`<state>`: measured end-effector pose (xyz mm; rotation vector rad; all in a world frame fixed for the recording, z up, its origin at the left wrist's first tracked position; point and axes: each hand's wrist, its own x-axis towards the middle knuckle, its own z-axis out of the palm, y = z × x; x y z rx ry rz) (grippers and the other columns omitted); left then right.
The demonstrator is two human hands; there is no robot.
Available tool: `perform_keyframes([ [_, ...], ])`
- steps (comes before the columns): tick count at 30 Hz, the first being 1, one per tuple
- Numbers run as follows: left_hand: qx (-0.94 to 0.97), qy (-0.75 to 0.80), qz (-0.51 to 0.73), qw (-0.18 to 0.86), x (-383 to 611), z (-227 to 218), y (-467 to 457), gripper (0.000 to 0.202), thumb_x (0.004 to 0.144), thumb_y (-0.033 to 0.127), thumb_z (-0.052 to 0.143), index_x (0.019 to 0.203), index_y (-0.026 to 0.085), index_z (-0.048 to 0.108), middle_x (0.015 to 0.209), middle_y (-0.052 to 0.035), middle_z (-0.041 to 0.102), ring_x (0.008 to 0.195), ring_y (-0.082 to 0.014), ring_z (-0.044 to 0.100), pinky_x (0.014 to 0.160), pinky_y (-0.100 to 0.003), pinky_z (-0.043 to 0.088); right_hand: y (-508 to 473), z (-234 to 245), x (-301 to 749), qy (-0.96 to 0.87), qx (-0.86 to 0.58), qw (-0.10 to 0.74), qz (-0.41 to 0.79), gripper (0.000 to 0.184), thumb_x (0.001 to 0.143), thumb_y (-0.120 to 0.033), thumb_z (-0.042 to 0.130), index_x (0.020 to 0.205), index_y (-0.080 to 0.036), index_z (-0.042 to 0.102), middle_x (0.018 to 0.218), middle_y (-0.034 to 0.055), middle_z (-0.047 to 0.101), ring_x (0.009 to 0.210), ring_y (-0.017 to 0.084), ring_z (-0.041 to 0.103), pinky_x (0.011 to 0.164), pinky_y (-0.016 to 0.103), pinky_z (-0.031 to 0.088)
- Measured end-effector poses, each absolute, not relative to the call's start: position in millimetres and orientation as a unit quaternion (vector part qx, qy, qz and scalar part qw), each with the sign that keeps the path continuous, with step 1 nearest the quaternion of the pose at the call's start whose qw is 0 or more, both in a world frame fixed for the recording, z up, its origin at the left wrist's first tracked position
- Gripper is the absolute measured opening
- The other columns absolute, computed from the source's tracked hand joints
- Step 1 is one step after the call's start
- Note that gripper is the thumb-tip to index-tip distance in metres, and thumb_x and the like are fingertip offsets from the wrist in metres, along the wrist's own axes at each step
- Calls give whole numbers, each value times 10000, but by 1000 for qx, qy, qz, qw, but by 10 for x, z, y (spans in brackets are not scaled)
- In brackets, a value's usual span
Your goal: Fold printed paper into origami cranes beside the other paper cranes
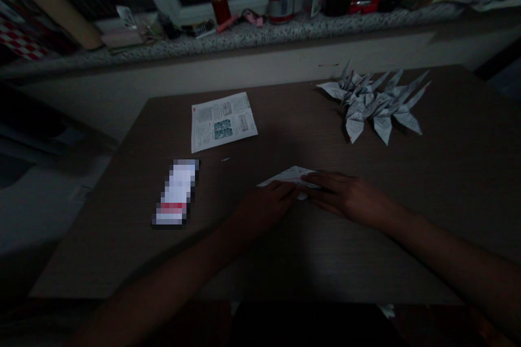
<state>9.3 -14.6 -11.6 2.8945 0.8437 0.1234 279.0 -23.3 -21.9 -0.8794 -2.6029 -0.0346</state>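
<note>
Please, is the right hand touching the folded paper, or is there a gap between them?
Touching. The head view shows the right hand lying over the folded paper, with its fingers resting on top and no gap showing.

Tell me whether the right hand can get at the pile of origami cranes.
Likely yes: the right hand rests on folded paper, and the origami cranes lie ahead on the same table, nothing between them.
</note>
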Motion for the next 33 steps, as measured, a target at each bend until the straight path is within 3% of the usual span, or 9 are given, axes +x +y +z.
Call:
perform_keyframes([
  [7, 950, 291, 78, 79, 110, -124, -149, 358, 1066, 146, 497, 1423, 153, 537, 1427, -96, 620, 1304, -226, 594, 1071, -372, 540, -236, -198, 2777, -923, -335, 189, 7, 334, 1021, -223, 590, 1338, -210, 697, 1342, 126, 711, 1206, 275, 698, 961, 410, 630],
  [17, 954, 280, 92, 59, -19, -146, -129, 413, 1060, 199, 516, 1473, 180, 535, 1471, -136, 595, 1335, -277, 592, 1059, -472, 556, -280, -165, 2737, -921, -340, 189, 7, 307, 1024, -212, 576, 1296, -201, 718, 1340, 137, 708, 1225, 277, 684, 1000, 435, 615],
  [20, 945, 292, 112, 94, -97, -189, -150, 433, 1069, 199, 493, 1501, 193, 514, 1543, -119, 542, 1410, -242, 539, 1148, -446, 502, -281, -203, 2748, -920, -334, 205, 6, 304, 1018, -201, 581, 1288, -186, 720, 1348, 138, 705, 1243, 273, 678, 1023, 418, 604],
  [23, 935, 311, 130, 106, -151, -193, -184, 417, 1070, 216, 498, 1484, 222, 545, 1594, -105, 493, 1467, -240, 483, 1201, -484, 445, -283, -232, 2763, -918, -334, 212, 14, 325, 1012, -188, 588, 1315, -177, 706, 1359, 141, 701, 1260, 275, 671, 1033, 420, 600],
  [28, 933, 312, 133, 121, -239, -174, -181, 401, 1073, 191, 466, 1462, 180, 563, 1604, -112, 486, 1492, -221, 458, 1225, -476, 420, -293, -239, 2767, -914, -343, 214, 28, 354, 1013, -199, 595, 1355, -215, 683, 1390, 117, 687, 1290, 272, 655, 1049, 432, 596],
  [33, 950, 277, 107, 95, -310, -192, -140, 435, 1088, 206, 430, 1516, 162, 499, 1612, -128, 470, 1525, -235, 408, 1220, -471, 429, -297, -223, 2769, -912, -338, 229, 45, 346, 1010, -180, 594, 1341, -184, 694, 1400, 148, 680, 1301, 282, 649, 1058, 439, 590],
])
